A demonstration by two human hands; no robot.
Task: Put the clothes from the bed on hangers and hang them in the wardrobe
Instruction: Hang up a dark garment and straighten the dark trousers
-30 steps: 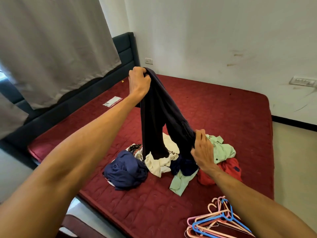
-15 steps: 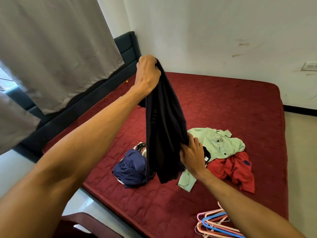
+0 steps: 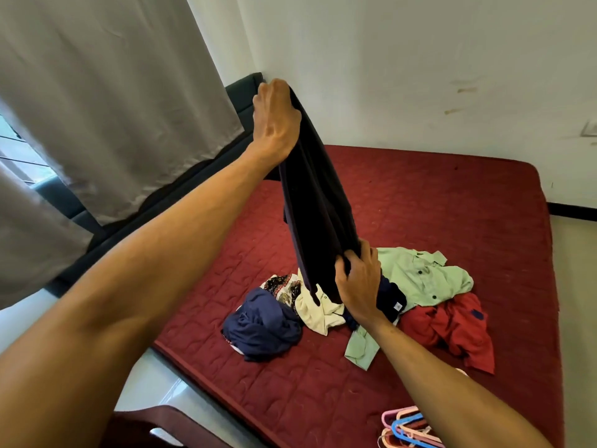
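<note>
The left hand (image 3: 274, 121) grips the top end of a dark navy garment (image 3: 316, 215), high above the bed (image 3: 420, 205). The right hand (image 3: 358, 286) has its fingers curled round the lower part, just over the pile of clothes (image 3: 420, 279) on the bed. The cloth hangs limp and looks light, so it probably slips easily. It seems better to hold it at the shoulders or the waistband before taking the hangers (image 3: 405, 426) at the near edge of the bed.

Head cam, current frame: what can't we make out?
Wardrobe: outside the head view.
Hangers: cut off by the bottom edge; count unclear.
Dark garment: bunched between left hand and right hand; type unclear.
Patterned cloth: mostly under the navy bundle and cream shirt.
</note>
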